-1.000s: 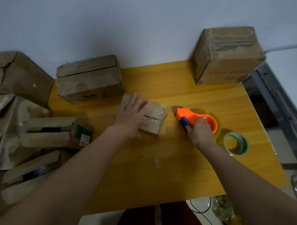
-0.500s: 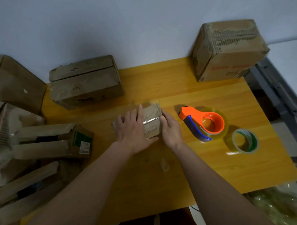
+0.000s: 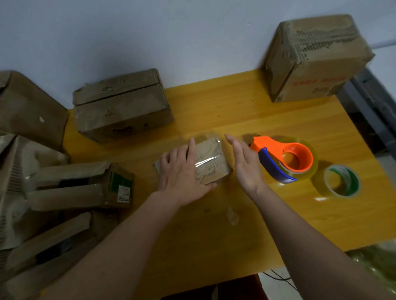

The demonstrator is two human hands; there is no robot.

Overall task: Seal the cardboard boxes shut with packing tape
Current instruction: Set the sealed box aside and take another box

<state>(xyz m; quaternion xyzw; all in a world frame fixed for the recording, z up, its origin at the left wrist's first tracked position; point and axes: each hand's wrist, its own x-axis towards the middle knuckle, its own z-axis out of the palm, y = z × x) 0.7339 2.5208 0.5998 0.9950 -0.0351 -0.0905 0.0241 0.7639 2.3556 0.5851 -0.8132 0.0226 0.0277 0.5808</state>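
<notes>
Box (image 3: 210, 163) small, brown, creased (glossy tape across top)

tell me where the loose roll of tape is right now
In the head view the loose tape roll lies flat on the right side of the yellow table, just right of the orange tape dispenser and out of reach of both hands.

Left hand (image 3: 182, 173) covers the near-left half of the small box (image 3: 212, 159), so the tape there is unseen. Pile of boxes (image 3: 23, 180) runs off the left edge; red print on the far-right box (image 3: 317, 56) is too blurred to read. The tape roll (image 3: 309, 167) on the dispenser (image 3: 283, 159) is partly hidden; both forearms leave the bottom edge.
</notes>
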